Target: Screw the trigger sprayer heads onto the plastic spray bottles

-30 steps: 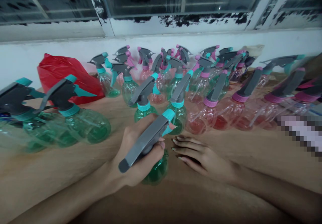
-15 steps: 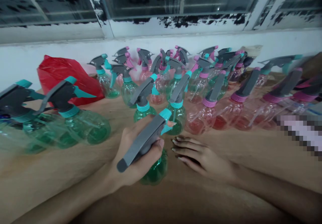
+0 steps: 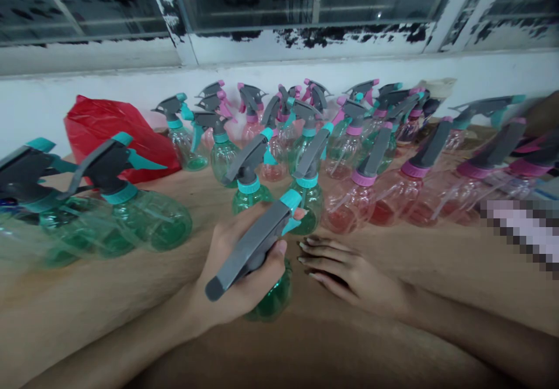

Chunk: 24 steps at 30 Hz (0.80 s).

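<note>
My left hand (image 3: 244, 278) is closed round the neck of a green spray bottle (image 3: 276, 300) with a grey head and turquoise nozzle. The fingers on the far side are mostly hidden by the spray head; one fingertip shows by the turquoise trigger. My right hand (image 3: 349, 269) lies flat on the table (image 3: 375, 342), fingers stretched out toward the held bottle but apart from it. Just beyond the hands stand a green spray bottle (image 3: 307, 205) and another green spray bottle (image 3: 251, 194). Behind my right hand is a pink spray bottle (image 3: 349, 208).
Several pink bottles (image 3: 406, 194) line the right side. To the left stand several green bottles (image 3: 168, 226) near a red plastic bag (image 3: 109, 130). More bottles crowd the back before a white wall (image 3: 257, 51) under windows. A blurred-out patch (image 3: 524, 226) lies at right.
The spray head in my left hand has shifted very slightly to the right. My right hand stays in place, and the other bottles have not moved.
</note>
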### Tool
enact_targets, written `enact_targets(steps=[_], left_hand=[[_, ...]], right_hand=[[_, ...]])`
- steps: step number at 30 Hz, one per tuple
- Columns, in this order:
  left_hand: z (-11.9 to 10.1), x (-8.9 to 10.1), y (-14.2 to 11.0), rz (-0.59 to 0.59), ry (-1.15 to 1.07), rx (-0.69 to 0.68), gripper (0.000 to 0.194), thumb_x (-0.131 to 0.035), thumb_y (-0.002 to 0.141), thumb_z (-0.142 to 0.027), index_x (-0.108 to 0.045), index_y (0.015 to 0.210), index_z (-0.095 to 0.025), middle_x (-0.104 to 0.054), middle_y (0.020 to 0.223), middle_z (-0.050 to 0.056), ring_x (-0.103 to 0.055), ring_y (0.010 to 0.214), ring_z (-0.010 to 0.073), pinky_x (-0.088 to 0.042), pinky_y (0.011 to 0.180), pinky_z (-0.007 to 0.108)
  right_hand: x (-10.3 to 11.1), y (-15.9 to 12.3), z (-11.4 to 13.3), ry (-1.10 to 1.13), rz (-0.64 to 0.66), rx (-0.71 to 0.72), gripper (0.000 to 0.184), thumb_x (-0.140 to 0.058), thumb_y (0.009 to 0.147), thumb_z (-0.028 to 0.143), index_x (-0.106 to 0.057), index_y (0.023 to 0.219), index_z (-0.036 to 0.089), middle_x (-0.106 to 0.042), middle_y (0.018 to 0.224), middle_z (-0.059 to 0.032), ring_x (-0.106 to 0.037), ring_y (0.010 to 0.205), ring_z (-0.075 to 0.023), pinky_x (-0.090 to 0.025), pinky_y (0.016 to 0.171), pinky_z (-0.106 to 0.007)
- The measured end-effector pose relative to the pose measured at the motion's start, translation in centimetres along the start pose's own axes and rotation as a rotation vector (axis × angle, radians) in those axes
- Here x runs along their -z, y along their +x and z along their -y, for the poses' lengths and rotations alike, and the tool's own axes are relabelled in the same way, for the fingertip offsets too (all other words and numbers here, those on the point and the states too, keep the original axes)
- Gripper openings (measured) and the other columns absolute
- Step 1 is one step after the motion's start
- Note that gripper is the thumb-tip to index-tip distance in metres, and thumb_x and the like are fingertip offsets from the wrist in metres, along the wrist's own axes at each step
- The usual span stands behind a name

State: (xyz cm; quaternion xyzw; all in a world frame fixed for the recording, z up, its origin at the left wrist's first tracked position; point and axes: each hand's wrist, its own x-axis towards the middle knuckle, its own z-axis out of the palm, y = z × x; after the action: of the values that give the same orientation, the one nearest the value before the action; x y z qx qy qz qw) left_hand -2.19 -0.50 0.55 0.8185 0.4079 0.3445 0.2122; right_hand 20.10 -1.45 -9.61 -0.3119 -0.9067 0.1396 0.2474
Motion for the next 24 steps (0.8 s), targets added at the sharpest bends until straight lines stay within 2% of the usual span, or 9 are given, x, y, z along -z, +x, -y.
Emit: enact_targets(steps=[7, 12, 15, 18, 24], left_hand=[[0.1, 0.0, -0.1, 0.034, -0.027, 0.050, 0.032, -0.051, 0.078, -0.017, -0.057, 0.106, -0.031, -0.061, 0.082, -0.001, -0.063, 0.073, 0.0187, -0.053, 0.072, 0.032], [-0.3, -0.1, -0.1, 0.002, -0.025, 0.068, 0.026, -0.049, 0.079, -0.023, -0.061, 0.102, -0.026, -0.059, 0.074, 0.000, -0.060, 0.062, 0.0185, -0.054, 0.063, 0.032], [-0.7, 0.0, -0.1, -0.005, -0.055, 0.076, 0.024, -0.049, 0.079, -0.024, -0.061, 0.100, -0.024, -0.057, 0.072, 0.000, -0.058, 0.061, 0.0176, -0.054, 0.061, 0.031], [-1.0, 0.0, -0.2, -0.042, -0.097, 0.111, 0.023, -0.048, 0.081, -0.022, -0.060, 0.100, -0.024, -0.058, 0.078, 0.000, -0.060, 0.066, 0.0171, -0.053, 0.065, 0.031], [-0.6, 0.5, -1.4, -0.121, -0.086, 0.096, 0.011, -0.051, 0.084, -0.026, -0.057, 0.093, -0.023, -0.060, 0.079, 0.002, -0.059, 0.073, 0.0189, -0.053, 0.072, 0.035]], right_hand=[[-0.1, 0.0, -0.1, 0.002, 0.007, -0.001, 0.030, -0.044, 0.094, 0.022, -0.055, 0.122, 0.021, -0.056, 0.132, -0.0048, -0.042, 0.129, -0.0180, -0.037, 0.109, -0.042], [-0.4, -0.3, 0.3, -0.020, 0.022, -0.032, 0.038, -0.049, 0.092, 0.030, -0.048, 0.129, 0.022, -0.053, 0.134, -0.0065, -0.040, 0.131, -0.0210, -0.037, 0.108, -0.045], [-0.2, -0.2, 1.6, -0.001, -0.004, -0.114, 0.056, -0.057, 0.086, 0.040, -0.039, 0.136, 0.021, -0.051, 0.136, -0.0100, -0.044, 0.128, -0.0246, -0.040, 0.104, -0.047], [0.2, 0.6, 3.4, 0.052, -0.058, -0.182, 0.066, -0.062, 0.081, 0.045, -0.035, 0.137, 0.023, -0.055, 0.131, -0.0109, -0.052, 0.119, -0.0270, -0.047, 0.096, -0.047], [0.0, 3.7, 6.7, 0.059, -0.198, -0.175, 0.072, -0.067, 0.073, 0.054, -0.037, 0.129, 0.020, -0.059, 0.122, -0.0128, -0.057, 0.112, -0.0295, -0.052, 0.087, -0.044]])
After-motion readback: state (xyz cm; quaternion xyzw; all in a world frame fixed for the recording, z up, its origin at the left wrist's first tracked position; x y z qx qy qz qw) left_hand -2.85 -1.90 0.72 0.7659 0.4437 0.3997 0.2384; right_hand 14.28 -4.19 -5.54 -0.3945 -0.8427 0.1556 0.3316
